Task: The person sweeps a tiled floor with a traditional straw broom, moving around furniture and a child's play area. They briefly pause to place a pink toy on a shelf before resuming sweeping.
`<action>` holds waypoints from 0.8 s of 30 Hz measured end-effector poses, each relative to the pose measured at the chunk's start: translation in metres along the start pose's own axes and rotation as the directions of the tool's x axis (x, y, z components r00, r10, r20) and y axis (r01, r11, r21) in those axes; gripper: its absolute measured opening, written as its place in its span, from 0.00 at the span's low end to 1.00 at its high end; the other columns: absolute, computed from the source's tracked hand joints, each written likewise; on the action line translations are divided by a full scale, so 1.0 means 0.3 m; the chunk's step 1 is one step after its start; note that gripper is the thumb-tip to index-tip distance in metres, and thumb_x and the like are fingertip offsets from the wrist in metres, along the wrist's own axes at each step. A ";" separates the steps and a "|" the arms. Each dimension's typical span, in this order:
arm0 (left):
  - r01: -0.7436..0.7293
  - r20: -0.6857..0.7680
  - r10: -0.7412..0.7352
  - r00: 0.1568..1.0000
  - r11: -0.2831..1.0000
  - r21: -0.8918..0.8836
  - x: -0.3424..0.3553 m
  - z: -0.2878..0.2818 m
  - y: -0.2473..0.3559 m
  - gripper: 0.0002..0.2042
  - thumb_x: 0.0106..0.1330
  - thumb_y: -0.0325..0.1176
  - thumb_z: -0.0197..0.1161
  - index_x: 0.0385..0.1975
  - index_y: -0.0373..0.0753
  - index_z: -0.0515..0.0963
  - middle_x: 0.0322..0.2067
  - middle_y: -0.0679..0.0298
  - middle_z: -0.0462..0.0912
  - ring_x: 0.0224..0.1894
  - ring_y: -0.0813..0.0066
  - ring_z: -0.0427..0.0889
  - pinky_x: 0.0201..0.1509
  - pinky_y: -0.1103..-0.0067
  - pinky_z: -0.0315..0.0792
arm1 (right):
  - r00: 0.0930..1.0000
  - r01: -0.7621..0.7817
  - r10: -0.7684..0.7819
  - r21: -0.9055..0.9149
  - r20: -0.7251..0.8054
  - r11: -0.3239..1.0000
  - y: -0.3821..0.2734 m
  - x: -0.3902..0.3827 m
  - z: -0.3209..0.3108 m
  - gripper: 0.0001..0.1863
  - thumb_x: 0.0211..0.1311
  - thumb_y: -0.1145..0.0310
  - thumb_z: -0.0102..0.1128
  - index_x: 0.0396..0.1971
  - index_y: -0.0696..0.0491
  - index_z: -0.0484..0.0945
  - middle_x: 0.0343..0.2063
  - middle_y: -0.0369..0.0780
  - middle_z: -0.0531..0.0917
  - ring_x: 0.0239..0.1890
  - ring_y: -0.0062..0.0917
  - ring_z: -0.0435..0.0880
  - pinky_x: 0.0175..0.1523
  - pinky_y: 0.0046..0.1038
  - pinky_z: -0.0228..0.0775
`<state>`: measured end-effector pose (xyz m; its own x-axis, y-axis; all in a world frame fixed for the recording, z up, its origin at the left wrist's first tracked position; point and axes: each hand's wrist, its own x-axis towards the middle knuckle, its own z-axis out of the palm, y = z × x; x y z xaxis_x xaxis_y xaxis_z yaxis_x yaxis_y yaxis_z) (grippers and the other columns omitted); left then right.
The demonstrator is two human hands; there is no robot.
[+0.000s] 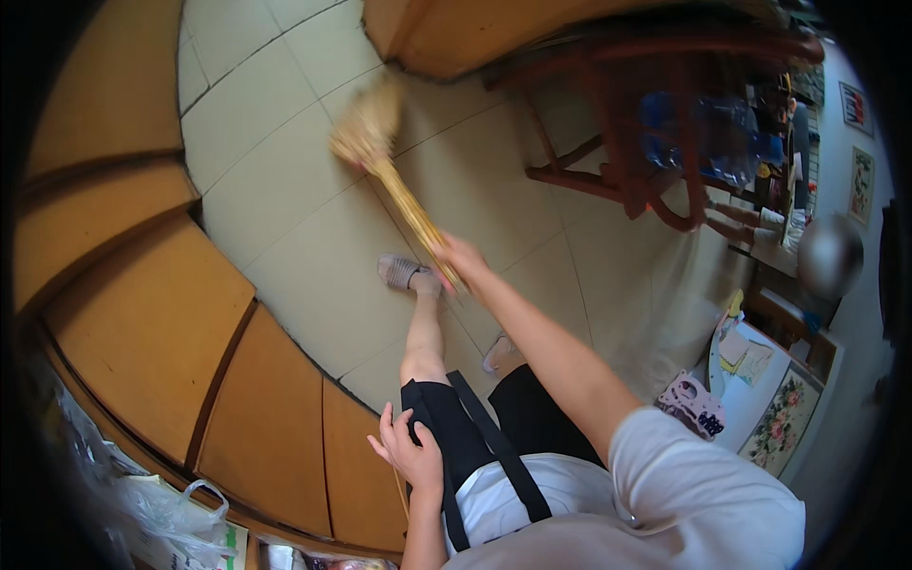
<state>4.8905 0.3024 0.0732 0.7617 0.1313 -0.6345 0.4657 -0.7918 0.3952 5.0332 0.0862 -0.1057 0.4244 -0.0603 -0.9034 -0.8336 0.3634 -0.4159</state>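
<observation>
My right hand (458, 258) is wrapped round the handle of a straw broom (408, 204). The broom slants up and to the left from my hand, and its bristle head, smeared by motion, is over the pale floor tiles (285, 180). Whether the bristles touch the tiles I cannot tell. My left hand (414, 454) hovers by my thigh in front of my black shorts, its fingers apart and nothing in them. One slippered foot (404, 273) stands just below the broom handle.
Wooden cabinets (142, 351) curve along the left side. A dark red wooden chair (617, 176) stands at upper right, near clear blue-tinted plastic bottles (703, 133). Another wooden cabinet (446, 33) is at the top. A plastic bag (180, 518) lies at lower left; a white-topped table (760, 380) is at right.
</observation>
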 end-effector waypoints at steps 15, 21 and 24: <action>-0.387 0.124 0.367 0.922 0.888 0.248 -0.206 0.173 0.174 0.10 0.55 0.26 0.53 0.36 0.39 0.74 0.52 0.55 0.69 0.57 0.58 0.64 0.64 0.50 0.40 | 0.950 0.054 -0.161 -0.365 -0.268 0.929 0.203 -0.478 -0.700 0.25 0.59 0.59 0.51 0.58 0.45 0.64 0.09 0.35 0.73 0.07 0.19 0.70 0.18 0.24 0.61; -0.528 0.277 0.454 0.847 0.776 0.345 -0.400 0.335 0.252 0.10 0.54 0.26 0.53 0.36 0.39 0.74 0.52 0.55 0.68 0.56 0.56 0.65 0.63 0.49 0.40 | 0.983 -0.066 0.040 -0.140 -0.182 0.988 0.206 -0.338 -0.918 0.29 0.53 0.58 0.53 0.57 0.45 0.65 0.11 0.33 0.73 0.08 0.17 0.69 0.18 0.22 0.64; -0.590 0.395 0.447 0.803 0.695 0.412 -0.480 0.410 0.266 0.09 0.54 0.26 0.53 0.36 0.40 0.74 0.53 0.56 0.68 0.57 0.58 0.65 0.63 0.48 0.40 | 0.961 -0.034 0.005 -0.099 -0.277 0.995 0.595 -0.460 -1.151 0.31 0.52 0.57 0.54 0.59 0.44 0.64 0.11 0.33 0.73 0.06 0.17 0.68 0.15 0.21 0.63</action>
<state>4.7625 0.1469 0.1145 0.6415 -0.4842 -0.5950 -0.3110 -0.8732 0.3753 4.7038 -0.1616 -0.0910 0.3057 -0.3140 -0.8989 -0.8783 0.2715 -0.3935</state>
